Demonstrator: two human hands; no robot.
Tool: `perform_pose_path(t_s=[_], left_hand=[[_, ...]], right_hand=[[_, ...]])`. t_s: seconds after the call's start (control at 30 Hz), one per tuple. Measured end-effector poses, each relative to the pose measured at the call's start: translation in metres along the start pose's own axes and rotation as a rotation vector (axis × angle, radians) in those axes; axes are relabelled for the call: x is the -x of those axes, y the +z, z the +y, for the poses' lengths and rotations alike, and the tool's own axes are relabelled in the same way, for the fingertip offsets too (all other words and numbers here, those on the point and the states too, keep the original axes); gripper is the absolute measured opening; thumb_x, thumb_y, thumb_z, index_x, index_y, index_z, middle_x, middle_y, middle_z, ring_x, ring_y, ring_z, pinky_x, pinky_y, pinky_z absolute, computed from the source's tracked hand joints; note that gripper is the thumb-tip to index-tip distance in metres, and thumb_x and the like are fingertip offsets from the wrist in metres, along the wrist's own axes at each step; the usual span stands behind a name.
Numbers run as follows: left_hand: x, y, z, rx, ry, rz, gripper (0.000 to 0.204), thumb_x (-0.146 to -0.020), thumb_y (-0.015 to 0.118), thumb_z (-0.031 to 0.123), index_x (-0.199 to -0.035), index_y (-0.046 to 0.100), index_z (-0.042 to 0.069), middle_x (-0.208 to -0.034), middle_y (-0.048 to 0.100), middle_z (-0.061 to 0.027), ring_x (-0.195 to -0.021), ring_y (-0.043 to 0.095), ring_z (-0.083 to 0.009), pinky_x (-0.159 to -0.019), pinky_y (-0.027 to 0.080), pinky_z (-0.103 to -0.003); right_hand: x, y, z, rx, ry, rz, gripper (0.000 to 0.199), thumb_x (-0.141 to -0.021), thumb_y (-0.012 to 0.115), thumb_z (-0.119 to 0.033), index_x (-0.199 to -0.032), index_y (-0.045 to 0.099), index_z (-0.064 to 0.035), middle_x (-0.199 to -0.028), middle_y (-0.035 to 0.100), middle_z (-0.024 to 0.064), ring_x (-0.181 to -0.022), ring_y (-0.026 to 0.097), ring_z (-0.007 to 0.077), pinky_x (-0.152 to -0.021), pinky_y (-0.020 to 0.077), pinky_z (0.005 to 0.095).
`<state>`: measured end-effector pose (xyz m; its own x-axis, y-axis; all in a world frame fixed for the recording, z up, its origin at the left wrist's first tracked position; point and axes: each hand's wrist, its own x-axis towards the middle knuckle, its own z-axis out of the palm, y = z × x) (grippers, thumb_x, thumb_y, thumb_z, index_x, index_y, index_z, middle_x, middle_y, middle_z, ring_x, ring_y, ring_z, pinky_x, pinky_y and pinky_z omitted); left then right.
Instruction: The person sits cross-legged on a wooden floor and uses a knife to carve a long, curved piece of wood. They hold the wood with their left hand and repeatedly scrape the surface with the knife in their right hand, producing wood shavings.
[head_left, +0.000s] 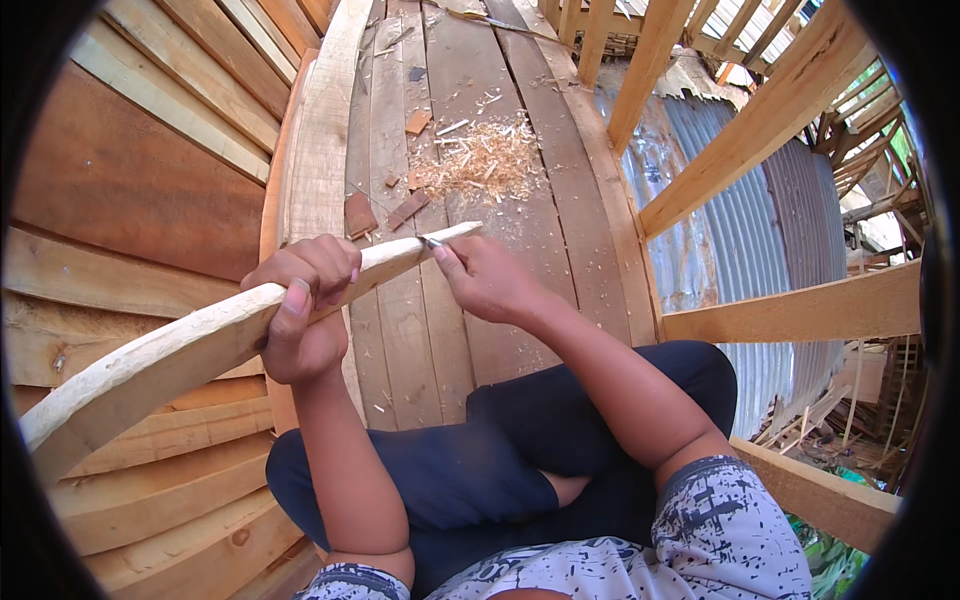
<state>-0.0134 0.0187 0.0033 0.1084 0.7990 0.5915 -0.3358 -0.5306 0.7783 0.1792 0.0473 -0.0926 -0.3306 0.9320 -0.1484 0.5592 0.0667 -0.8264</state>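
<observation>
Pale wooden stick (200, 345) gripped by left hand (300, 300), right hand (490, 280) pressing small blade (430, 241).

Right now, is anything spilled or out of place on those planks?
Yes: shavings and small offcuts lie scattered on the planks beyond the stick. Nothing looks broken.

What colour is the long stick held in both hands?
The stick is pale, creamy bare wood, lighter than the floor planks; the head view shows it best.

Bare forearms, short sleeves — grey-white with dark speckled print, dark navy trousers
</observation>
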Motion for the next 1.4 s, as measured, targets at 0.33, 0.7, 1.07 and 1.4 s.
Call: perform_pose_path(t_s=[0.33, 0.7, 1.07, 1.4], left_hand=[[-0.001, 0.004, 0.002, -0.028, -0.012, -0.072, 0.024, -0.084, 0.052, 0.022, -0.070, 0.037, 0.011, -0.063, 0.034, -0.0022, -0.063, 0.033, -0.0175, -0.066, 0.034, -0.036], [-0.003, 0.001, -0.003, 0.046, 0.028, 0.000, 0.023, -0.084, 0.053, 0.019, -0.068, 0.041, 0.007, -0.061, 0.038, -0.0042, -0.059, 0.035, -0.0163, -0.064, 0.036, -0.034], [-0.002, 0.005, -0.006, 0.071, 0.019, 0.011, 0.022, -0.083, 0.053, 0.018, -0.069, 0.042, 0.006, -0.062, 0.039, -0.0047, -0.059, 0.035, -0.0166, -0.063, 0.035, -0.034], [-0.005, 0.006, -0.007, 0.082, 0.027, -0.011, 0.023, -0.082, 0.054, 0.018, -0.067, 0.042, 0.006, -0.060, 0.038, -0.0046, -0.058, 0.034, -0.0166, -0.063, 0.036, -0.034]], right_hand=[[-0.004, 0.009, 0.015, -0.049, -0.086, 0.105, 0.044, -0.102, 0.042, -0.030, -0.085, 0.062, 0.0053, -0.078, 0.061, 0.0275, -0.075, 0.060, 0.0411, -0.071, 0.0451, 0.0498], [0.004, 0.005, 0.007, 0.045, -0.064, 0.091, 0.041, -0.101, 0.041, -0.027, -0.090, 0.064, 0.0054, -0.084, 0.065, 0.0285, -0.084, 0.064, 0.0446, -0.079, 0.0500, 0.0529], [-0.008, 0.008, 0.026, -0.024, -0.032, 0.162, 0.045, -0.101, 0.043, -0.032, -0.086, 0.064, 0.0040, -0.077, 0.065, 0.0270, -0.074, 0.062, 0.0435, -0.072, 0.0489, 0.0503], [-0.009, -0.002, 0.055, 0.072, 0.130, 0.098, 0.040, -0.099, 0.046, -0.029, -0.095, 0.067, 0.0049, -0.086, 0.066, 0.0278, -0.081, 0.065, 0.0429, -0.075, 0.0496, 0.0503]])
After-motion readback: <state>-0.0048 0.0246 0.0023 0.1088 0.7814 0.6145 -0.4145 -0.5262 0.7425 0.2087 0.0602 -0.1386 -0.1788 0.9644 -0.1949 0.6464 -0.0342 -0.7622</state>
